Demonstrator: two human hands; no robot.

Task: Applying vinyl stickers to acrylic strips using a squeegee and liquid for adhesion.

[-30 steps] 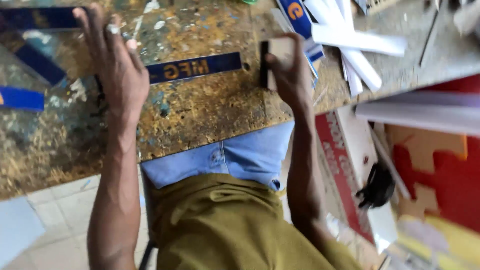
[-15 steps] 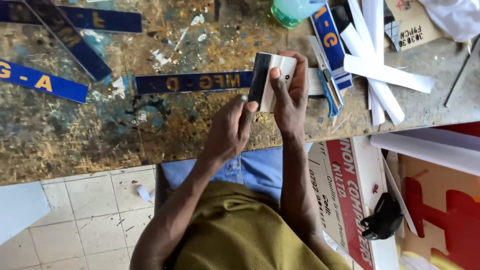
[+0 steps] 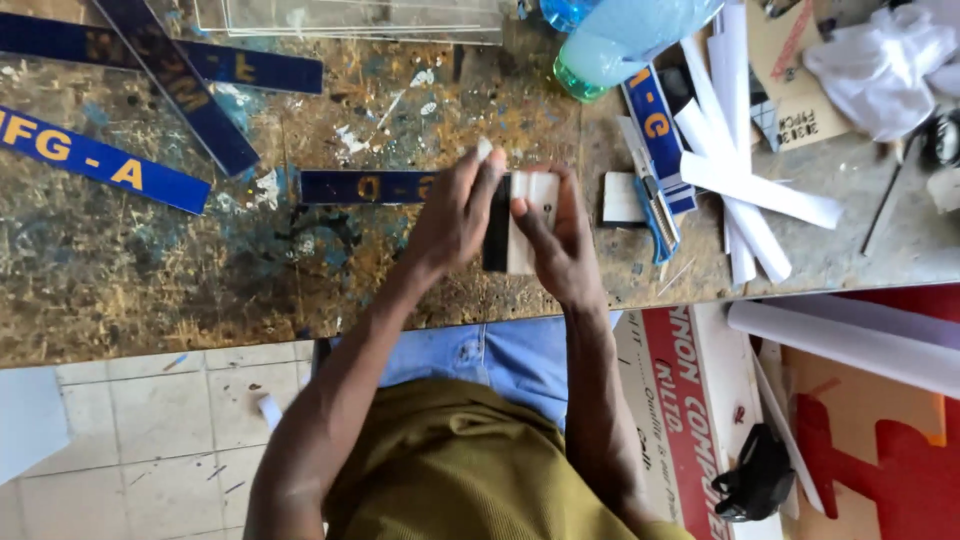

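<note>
In the head view, the left hand (image 3: 455, 215) has come in from the table (image 3: 150, 280) and now pinches the top edge of the small white-and-black squeegee (image 3: 520, 222), which the right hand (image 3: 560, 245) grips from the side. Both hands hold it just above the blue lettered strip (image 3: 365, 187), so the tool is now held two-handed over the strip, with a blue utility knife (image 3: 655, 215) lying near to the right.

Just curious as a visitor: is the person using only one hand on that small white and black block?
No, both the left hand and the right hand are on the block, above the workbench.
</note>
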